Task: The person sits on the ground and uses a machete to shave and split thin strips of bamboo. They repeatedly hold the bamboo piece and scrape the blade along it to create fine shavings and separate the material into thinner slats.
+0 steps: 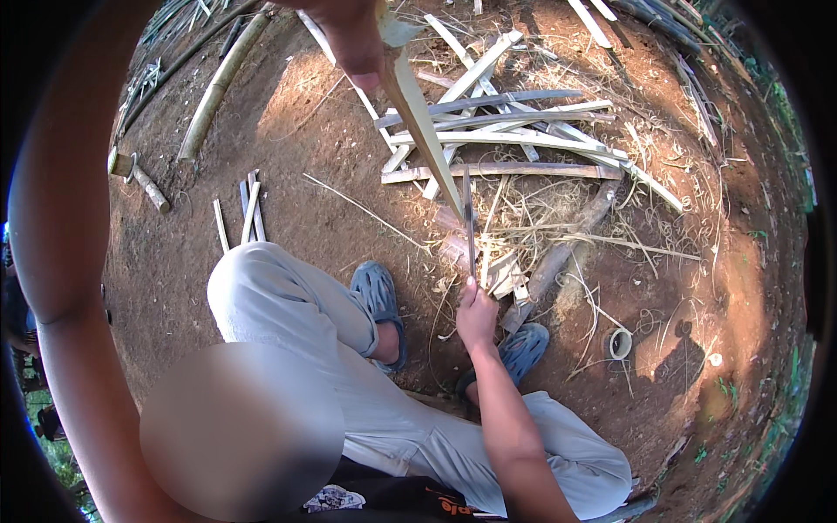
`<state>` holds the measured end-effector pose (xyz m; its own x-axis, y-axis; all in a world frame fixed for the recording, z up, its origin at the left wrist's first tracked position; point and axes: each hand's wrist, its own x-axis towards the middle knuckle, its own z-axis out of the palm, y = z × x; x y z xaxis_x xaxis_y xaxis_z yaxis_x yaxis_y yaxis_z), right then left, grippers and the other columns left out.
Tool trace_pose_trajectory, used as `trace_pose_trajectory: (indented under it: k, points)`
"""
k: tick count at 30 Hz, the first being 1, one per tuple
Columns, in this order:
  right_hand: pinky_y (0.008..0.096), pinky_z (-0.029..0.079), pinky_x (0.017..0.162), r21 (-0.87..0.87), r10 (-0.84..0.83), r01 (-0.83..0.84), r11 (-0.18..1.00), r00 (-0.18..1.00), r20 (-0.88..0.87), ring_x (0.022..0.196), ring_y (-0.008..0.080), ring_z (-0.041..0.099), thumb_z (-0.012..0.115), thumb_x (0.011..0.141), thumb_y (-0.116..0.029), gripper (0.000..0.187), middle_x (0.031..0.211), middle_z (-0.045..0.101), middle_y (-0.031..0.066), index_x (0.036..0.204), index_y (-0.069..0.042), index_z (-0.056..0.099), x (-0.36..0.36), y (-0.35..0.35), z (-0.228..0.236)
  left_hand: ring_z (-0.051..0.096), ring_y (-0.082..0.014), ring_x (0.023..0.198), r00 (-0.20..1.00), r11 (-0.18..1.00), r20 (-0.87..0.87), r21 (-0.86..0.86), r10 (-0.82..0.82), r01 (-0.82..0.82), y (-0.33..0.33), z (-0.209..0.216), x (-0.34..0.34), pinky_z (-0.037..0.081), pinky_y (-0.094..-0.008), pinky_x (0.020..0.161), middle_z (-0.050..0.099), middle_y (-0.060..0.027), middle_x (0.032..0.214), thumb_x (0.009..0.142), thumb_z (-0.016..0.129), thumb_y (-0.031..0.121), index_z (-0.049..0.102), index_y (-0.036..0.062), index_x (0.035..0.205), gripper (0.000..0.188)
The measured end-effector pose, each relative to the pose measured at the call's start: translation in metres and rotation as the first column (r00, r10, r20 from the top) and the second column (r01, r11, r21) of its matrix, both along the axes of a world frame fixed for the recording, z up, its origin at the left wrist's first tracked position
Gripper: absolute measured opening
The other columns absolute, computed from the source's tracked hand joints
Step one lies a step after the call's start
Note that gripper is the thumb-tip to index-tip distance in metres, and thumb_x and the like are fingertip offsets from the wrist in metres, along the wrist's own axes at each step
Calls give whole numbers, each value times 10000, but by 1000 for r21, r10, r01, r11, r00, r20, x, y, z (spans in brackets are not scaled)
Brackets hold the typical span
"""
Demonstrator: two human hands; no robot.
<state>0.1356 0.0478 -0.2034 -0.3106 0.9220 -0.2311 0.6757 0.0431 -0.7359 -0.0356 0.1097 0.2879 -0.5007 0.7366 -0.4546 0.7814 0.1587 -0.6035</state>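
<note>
The left hand clasps the bamboo strip, its near end just left of the knife clenched in the right hand; should the strip twist, the blade might skid sideways.

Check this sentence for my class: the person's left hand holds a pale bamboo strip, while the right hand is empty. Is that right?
Not quite: the right hand is not empty. The head view shows it holding a knife with a narrow blade. The left hand does hold a pale bamboo strip.
</note>
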Motion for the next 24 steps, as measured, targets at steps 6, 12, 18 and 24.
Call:
trace_pose_trajectory:
  k: [6,12,18,24]
  points:
    - [302,409,485,191,19,154,969,730,-683,517,127,500,431,1093,-334,413,605,484,68,896,-16,608,-9,11,43,452,-107,477,983,981,11,51,-186,185,-14,-9,-22,387,-284,446,486,6,536,894,744,456,594,44,599,528]
    - [553,499,810,-212,-71,111,971,980,186,903,489,646,386,1068,-420,560,902,660,321,956,29,702,7,-18,-58,449,-107,467,971,968,9,76,-239,238,-18,-6,-23,383,-285,441,483,9,525,888,745,480,593,49,595,543]
    - [555,475,738,-102,-75,78,992,997,36,788,465,655,410,1072,-372,527,772,668,262,856,20,689,17,-10,-57,445,-106,456,939,938,-57,56,-340,343,-19,-7,-20,378,-286,435,480,13,514,882,747,505,592,54,591,559]
    - [427,423,531,154,-50,130,979,897,-440,517,328,517,426,1082,-335,453,567,481,144,837,11,585,-4,-12,-15,464,-105,448,998,998,-43,-42,-50,49,-2,-13,-31,373,-286,426,522,16,517,864,766,514,612,71,603,536]
